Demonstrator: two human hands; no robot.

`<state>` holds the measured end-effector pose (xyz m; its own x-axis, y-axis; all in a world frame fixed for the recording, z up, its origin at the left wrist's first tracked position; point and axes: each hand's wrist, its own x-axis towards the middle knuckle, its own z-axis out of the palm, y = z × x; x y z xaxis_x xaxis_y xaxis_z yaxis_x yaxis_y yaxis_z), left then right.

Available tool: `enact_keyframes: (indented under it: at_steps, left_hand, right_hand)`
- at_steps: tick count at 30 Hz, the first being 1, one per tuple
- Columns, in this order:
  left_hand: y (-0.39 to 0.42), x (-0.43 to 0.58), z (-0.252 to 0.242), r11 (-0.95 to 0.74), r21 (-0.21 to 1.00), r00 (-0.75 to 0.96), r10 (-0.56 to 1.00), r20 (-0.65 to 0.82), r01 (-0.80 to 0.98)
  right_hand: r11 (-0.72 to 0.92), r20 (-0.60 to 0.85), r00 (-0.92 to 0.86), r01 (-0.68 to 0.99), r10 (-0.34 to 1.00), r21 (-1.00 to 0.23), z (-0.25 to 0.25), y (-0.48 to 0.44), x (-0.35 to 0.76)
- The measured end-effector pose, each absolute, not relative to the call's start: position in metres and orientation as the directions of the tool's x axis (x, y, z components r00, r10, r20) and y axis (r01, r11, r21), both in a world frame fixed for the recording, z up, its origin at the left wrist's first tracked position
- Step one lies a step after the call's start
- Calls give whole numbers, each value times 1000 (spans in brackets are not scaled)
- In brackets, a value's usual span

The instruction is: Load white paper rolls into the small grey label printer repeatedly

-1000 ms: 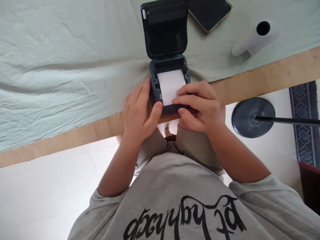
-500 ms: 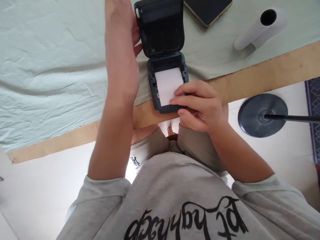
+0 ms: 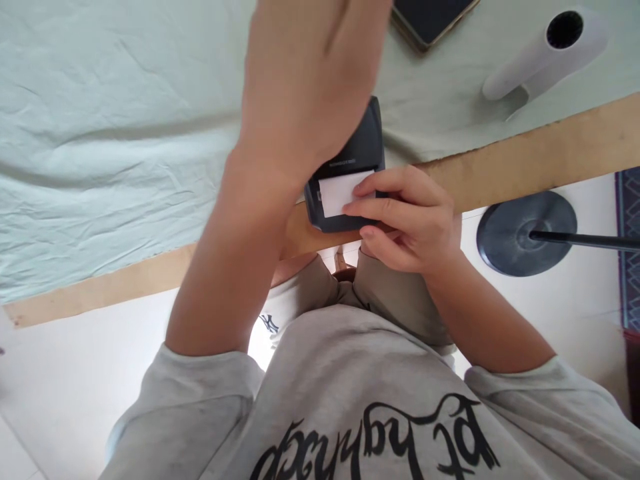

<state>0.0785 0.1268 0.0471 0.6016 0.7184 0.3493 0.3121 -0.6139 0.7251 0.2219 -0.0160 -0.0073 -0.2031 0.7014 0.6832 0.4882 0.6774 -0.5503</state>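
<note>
A small dark label printer (image 3: 367, 143) stands at the near edge of the cloth-covered table, its lid down or nearly down. White paper (image 3: 345, 193) sticks out from under the lid's front edge and lies over the printer's front. My right hand (image 3: 410, 213) is at the printer's near right corner, index and middle fingertips on the paper, thumb by the front edge. Reaching over the lid from the left, my left hand (image 3: 315, 60) covers much of the printer. Its fingers are hidden, so their hold on the lid cannot be made out.
A dark flat notebook-like object (image 3: 433, 20) lies beyond the printer. To the right, a white roll (image 3: 530, 63) with a dark end rests on the pale green cloth (image 3: 125, 133). A wooden strip (image 3: 540, 143) edges the table. On the floor stands a round black base (image 3: 510, 240) with a pole.
The printer's lid, raised before, has swung down over the paper compartment. My left hand has moved right and across the top with it. My right hand has stayed on the paper.
</note>
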Motion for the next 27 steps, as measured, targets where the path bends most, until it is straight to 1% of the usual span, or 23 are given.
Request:
enact_keyframes:
  at_steps: [1,2,3,4,5,6,7,9,14,16,18,20,22,24,27]
  left_hand:
    - [123,89,57,-555,688,599,771,215,468]
    - [119,98,66,-414,513,503,864,-39,752]
    - [116,106,72,-349,338,427,883,-194,874]
    - [113,113,77,-376,228,431,857,-283,898]
    - [111,118,79,-411,150,437,847,-302,899]
    - [109,121,78,-439,99,447,838,-313,893]
    - [107,123,77,-467,77,467,830,-305,881]
    - [106,124,72,-469,51,460,833,-308,882]
    - [106,125,68,-457,42,444,832,-333,888]
    - [107,125,68,-482,67,475,812,-340,873]
    - [105,123,68,-502,80,497,799,-339,861]
    - [103,121,67,-510,98,515,807,-290,854]
    - [101,118,66,-496,129,513,833,-206,858]
    - [101,116,67,-461,176,485,863,-140,870]
    - [108,113,72,-443,299,495,859,-127,845]
  right_hand:
    - [679,684,-204,487,700,-549,-7,-16,222]
    - [677,681,-204,487,703,-552,-7,-16,221]
    - [672,676,-201,487,709,-559,-6,-16,221]
    - [663,669,-195,488,717,-568,-6,-16,221]
    - [654,660,-193,491,726,-575,-6,-16,221]
    - [648,653,-194,496,732,-579,-6,-17,222]
    - [640,643,-198,501,740,-583,-6,-17,222]
    - [638,633,-209,501,745,-585,-6,-17,223]
    - [652,639,-219,478,738,-589,-7,-16,225]
    - [638,647,-158,449,745,-625,-8,-16,225]
    - [587,642,-18,423,767,-690,-10,-16,226]
    - [493,581,136,397,803,-774,-13,-16,227]
    - [387,481,228,357,846,-850,-16,-16,228]
    - [311,396,259,314,881,-897,-17,-17,228]
    - [275,345,273,263,898,-925,-16,-17,227]
